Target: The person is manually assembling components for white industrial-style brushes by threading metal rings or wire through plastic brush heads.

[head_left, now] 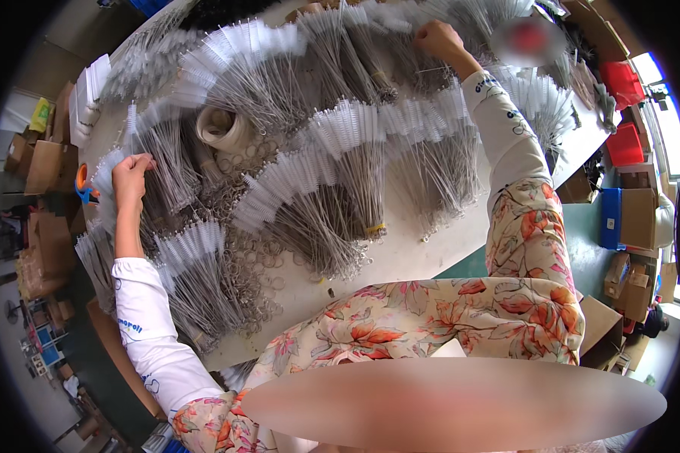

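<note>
My left hand [131,178] is at the left of the table, its fingers pinched together over a bundle of tube brushes [170,151] with white bristles and twisted wire handles. One brush head [131,121] rises just above those fingers; whether they grip it I cannot make out. Stretched toward the far side, my right hand [440,41] has its fingers closed beside another brush bundle [389,26]. What it holds, if anything, is hidden. Between my arms lie more brush bundles [347,143], fanned with bristles facing away and looped wire ends toward me.
Small metal rings [253,260] are heaped among the bundles on the pale table [423,253]. A white hollow roll [221,128] stands behind them. Orange-handled scissors [85,183] are at the left edge. Red bins [625,145] and cardboard boxes [638,215] are at the right.
</note>
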The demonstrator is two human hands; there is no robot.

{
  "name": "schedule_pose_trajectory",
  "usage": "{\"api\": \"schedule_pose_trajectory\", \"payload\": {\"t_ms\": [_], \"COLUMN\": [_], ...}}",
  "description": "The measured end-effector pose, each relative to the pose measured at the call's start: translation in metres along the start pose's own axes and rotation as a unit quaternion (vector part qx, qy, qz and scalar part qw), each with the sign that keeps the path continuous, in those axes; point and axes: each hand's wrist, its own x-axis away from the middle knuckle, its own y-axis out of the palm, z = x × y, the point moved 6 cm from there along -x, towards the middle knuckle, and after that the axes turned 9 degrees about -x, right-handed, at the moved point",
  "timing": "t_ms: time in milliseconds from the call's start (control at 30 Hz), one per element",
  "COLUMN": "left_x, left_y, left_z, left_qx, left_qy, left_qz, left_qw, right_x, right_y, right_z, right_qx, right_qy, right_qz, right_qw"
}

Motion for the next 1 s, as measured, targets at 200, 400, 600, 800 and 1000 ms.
{"api": "schedule_pose_trajectory", "payload": {"t_ms": [200, 400, 600, 800, 1000], "left_x": [-0.005, 0.012, 0.114, 0.204, 0.242], "left_y": [-0.020, -0.075, -0.035, -0.034, -0.013], "left_z": [0.029, 0.059, 0.086, 0.028, 0.005], "left_qx": [-0.151, -0.017, 0.174, 0.217, 0.375], "left_qy": [0.176, 0.260, 0.180, 0.097, 0.060], "left_qz": [0.157, 0.255, 0.117, 0.052, 0.009], "left_qw": [0.960, 0.931, 0.961, 0.970, 0.925], "right_x": [0.013, 0.010, -0.005, -0.001, -0.003], "right_y": [-0.094, -0.037, 0.026, 0.040, 0.022], "right_z": [-0.032, -0.104, -0.114, -0.149, -0.146], "right_qx": [-0.261, -0.476, -0.154, -0.042, -0.090], "right_qy": [-0.071, -0.093, -0.108, -0.022, -0.102], "right_qz": [0.295, 0.019, 0.066, 0.008, 0.024], "right_qw": [0.916, 0.874, 0.980, 0.999, 0.990]}}
